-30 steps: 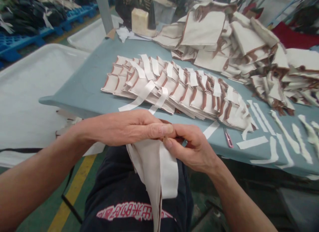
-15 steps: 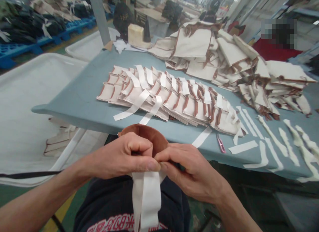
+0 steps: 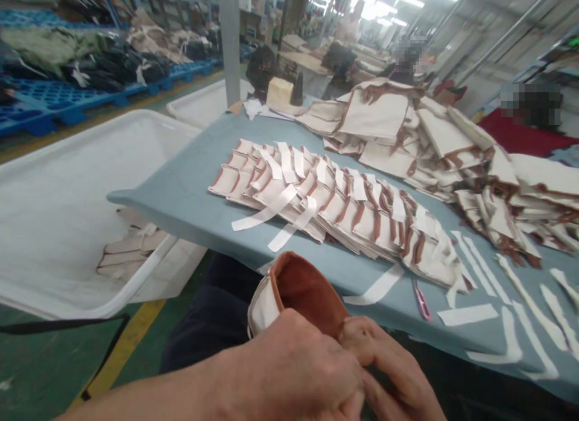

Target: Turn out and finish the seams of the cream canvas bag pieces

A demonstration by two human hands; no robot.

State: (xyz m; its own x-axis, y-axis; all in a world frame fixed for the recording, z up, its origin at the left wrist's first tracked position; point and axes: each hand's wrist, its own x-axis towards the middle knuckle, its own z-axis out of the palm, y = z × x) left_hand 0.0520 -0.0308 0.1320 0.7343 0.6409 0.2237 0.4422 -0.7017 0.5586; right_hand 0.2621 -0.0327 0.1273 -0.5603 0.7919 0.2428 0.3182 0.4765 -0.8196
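Note:
A cream fabric piece with a brown inside point(image 3: 307, 288) is curled into an open loop in front of my body, by the near table edge. My left hand point(image 3: 294, 367) is closed on its lower edge, knuckles upward. Close against it, my right hand point(image 3: 389, 367) pinches the same piece at its right end. The fingertips meet low in the view, and what lies between them is hidden. Beyond the hands, overlapping cream pieces with brown edging point(image 3: 335, 210) lie in a row, with white strips point(image 3: 266, 210) on and beside them.
The blue-grey table point(image 3: 181, 192) carries a large heap of cream and brown pieces point(image 3: 375, 113) at the back, a pink-handled small tool point(image 3: 421, 300) and loose strips point(image 3: 468, 314) on the right. A white bin point(image 3: 90, 143) stands left. A person in red point(image 3: 520, 128) is behind the heap.
My hands have moved down and to the right with the fabric piece, which now shows more of its brown inside. The white strip hanging below my hands is out of sight. The view has tilted up.

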